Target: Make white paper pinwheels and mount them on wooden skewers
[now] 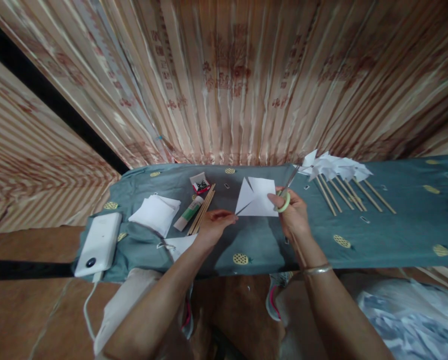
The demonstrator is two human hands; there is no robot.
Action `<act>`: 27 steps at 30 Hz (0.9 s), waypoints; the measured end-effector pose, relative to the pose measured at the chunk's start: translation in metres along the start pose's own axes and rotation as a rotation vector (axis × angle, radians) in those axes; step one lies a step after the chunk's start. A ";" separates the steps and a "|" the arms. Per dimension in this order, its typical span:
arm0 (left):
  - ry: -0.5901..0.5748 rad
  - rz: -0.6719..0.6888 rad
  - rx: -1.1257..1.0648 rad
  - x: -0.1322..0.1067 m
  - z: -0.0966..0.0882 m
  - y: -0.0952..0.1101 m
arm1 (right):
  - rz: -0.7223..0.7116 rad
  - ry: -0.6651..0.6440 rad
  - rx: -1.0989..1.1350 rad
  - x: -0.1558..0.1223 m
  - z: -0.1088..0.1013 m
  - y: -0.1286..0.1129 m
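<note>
A square white sheet of paper (263, 196) is held up over the cloth, with slits cut inward from two of its corners on the left. My left hand (217, 221) pinches its lower left corner. At the sheet's right edge, my right hand (293, 210) grips scissors (285, 199) with pale green handles, their blades pointing up and away from the paper. The right thumb also rests on the sheet. Close to my left hand lie several wooden sticks (203, 210), a green and white glue stick (188, 213) and another piece of white paper (179, 245).
A stack of white paper (155, 214) lies left, beside a small red box (200, 184) of dark bits. Several paper pinwheels (334, 167) on sticks lie at the right rear. A white power bank (99, 244) with a cable sits on the left end of the green cloth (314, 250).
</note>
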State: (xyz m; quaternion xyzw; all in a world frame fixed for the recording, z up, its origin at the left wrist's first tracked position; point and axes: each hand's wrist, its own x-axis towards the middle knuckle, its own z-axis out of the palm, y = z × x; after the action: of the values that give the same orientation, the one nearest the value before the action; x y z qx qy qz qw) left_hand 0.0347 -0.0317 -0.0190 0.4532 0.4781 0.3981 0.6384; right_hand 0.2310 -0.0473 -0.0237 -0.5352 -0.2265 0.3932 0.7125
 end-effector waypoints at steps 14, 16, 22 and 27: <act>0.136 -0.050 -0.427 -0.004 0.026 -0.013 | 0.160 -0.154 0.112 -0.033 0.042 0.022; 0.151 -0.046 -0.478 -0.001 0.020 -0.006 | 0.170 -0.190 0.076 -0.037 0.045 0.019; 0.200 -0.006 -0.489 0.008 -0.005 0.013 | 0.231 -0.495 -0.170 -0.049 0.029 0.006; 0.253 0.041 -0.426 0.012 -0.013 0.019 | 0.266 -0.851 -0.335 -0.064 0.014 0.008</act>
State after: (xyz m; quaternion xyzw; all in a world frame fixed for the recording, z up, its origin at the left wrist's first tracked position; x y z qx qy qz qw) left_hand 0.0237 -0.0128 -0.0058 0.2644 0.4506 0.5563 0.6463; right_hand 0.1806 -0.0898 -0.0204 -0.4584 -0.4880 0.6233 0.4041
